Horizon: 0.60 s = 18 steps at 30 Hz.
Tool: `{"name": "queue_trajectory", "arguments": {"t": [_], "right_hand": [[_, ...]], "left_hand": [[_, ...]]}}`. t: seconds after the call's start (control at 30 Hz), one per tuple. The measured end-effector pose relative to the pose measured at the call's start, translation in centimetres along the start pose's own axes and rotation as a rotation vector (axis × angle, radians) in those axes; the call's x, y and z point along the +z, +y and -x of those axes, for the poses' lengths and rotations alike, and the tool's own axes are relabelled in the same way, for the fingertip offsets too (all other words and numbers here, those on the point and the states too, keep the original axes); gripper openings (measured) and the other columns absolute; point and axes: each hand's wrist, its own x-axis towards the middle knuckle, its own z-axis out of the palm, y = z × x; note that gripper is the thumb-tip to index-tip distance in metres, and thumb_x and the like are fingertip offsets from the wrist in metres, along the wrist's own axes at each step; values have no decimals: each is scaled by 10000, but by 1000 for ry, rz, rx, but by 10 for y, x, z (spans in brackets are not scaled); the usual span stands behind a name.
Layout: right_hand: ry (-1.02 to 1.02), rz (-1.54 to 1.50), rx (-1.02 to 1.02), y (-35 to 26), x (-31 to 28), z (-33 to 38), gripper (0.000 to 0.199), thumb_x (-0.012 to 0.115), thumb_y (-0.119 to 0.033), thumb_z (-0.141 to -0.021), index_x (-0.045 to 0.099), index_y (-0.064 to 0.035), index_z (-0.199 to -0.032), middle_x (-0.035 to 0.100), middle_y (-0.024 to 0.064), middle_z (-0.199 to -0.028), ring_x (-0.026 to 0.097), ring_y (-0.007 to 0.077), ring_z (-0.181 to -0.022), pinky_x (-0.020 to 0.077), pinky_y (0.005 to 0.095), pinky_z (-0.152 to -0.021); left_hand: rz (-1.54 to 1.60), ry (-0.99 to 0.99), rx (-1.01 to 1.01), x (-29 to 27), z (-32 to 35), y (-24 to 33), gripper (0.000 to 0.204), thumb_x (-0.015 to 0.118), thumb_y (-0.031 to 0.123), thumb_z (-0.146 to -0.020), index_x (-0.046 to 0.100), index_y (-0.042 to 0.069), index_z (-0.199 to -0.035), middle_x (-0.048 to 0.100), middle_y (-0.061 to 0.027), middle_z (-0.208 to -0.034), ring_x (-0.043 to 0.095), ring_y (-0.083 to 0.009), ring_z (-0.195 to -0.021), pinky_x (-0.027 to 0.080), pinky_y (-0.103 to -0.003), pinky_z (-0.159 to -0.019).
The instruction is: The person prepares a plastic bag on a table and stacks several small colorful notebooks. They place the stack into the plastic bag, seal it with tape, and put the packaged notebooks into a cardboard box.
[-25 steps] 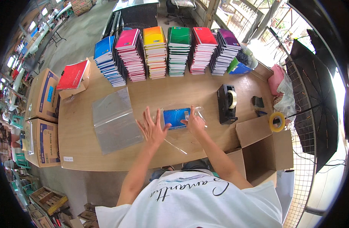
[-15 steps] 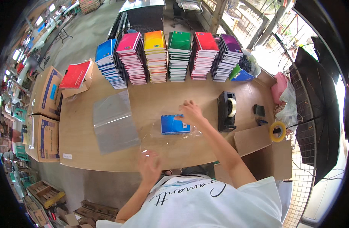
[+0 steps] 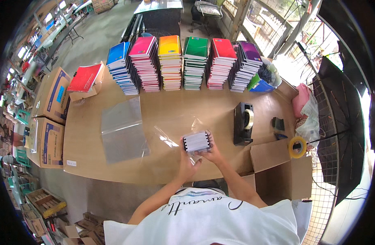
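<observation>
Both my hands grip a small bundle of spiral notebooks (image 3: 196,141) above the near middle of the table. The bundle is tipped so its white page edges show, with dark coils along both sides. My left hand (image 3: 187,162) closes around its left side and lower corner. On the right side, my right hand (image 3: 212,151) wraps it with the fingers bent. Thin clear plastic film (image 3: 167,138) spreads out beyond the bundle, and some shows below it near my left thumb. How far the film encloses the bundle is hard to tell.
Flat clear plastic sheets (image 3: 124,130) lie to the left. Stacked notebooks (image 3: 195,67) in several colours line the far edge. A black tape dispenser (image 3: 243,122) stands right, near an open carton (image 3: 273,177) and a yellow tape roll (image 3: 297,147). Cartons (image 3: 48,141) flank the left edge.
The blue-covered notebook bundle was lying flat on the table under my right hand. Now it is lifted and tipped, page edges showing, and my left hand has come up to grip it too.
</observation>
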Motion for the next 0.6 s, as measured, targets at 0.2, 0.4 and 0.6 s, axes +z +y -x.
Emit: {"name": "queue_trajectory", "arguments": {"t": [0.2,0.4,0.6], "right_hand": [[187,586,-320,-100,-22,11,686,729,-176,-676,427,-85,-1285,441,132,-1322,506,264,-1119,364,413,-998],[-728,1145,-316,-143,-54,-48,337,635,-82,-691,583,-107,-1022,580,24,-1104,567,225,-917,416,458,-831],[-749,1013,-591,-143,-37,-77,253,670,-129,-674,629,-74,-917,575,34,-1053,539,259,-997,448,431,-852]], "left_hand": [[-301,260,307,-34,11,0,872,683,-4,-633,211,14,-1365,305,-232,-1395,316,-392,-1294,227,-458,-1091],[-381,-118,664,-63,-21,-25,747,613,-27,-605,347,72,-1296,443,-114,-1329,367,-363,-1272,211,-581,-1060],[-792,-671,595,-100,-63,27,851,649,21,-588,411,298,-1356,304,-22,-1467,235,-309,-1376,155,-614,-1075]]}}
